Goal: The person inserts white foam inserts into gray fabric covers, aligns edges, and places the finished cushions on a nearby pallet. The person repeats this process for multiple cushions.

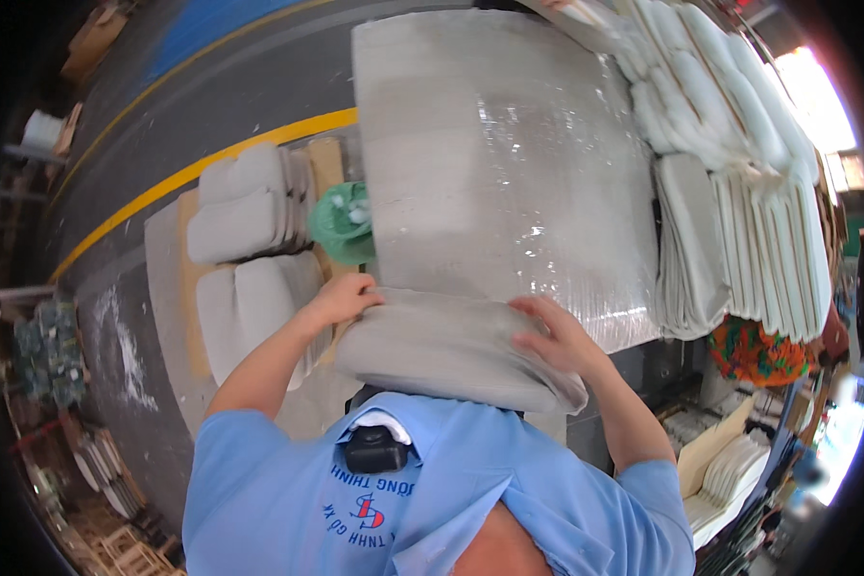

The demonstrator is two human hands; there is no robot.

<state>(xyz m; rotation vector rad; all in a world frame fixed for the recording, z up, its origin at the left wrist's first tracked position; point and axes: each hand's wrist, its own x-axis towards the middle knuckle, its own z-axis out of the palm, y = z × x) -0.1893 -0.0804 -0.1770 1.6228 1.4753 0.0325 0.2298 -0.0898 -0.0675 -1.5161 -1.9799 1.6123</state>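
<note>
cushion (451,350) on wrapped table (509,173) | stacked cushions (245,216) left | folded covers (739,192) right

Single view, head-worn fisheye camera, looking steeply down over the wearer's own chest; the light blue shirt (432,499) fills the lower edge. Both bare forearms enter from below, and the left hand (341,300) and right hand (557,336) sit close under the lens near frame centre, on a folded grey padded cushion (451,350). Beyond them a tabletop wrapped in clear plastic film (499,163) runs away toward the top. The grey concrete floor with its curved yellow line (202,173) occupies the left side. Straight edges bow toward the dark circular rim.
</note>
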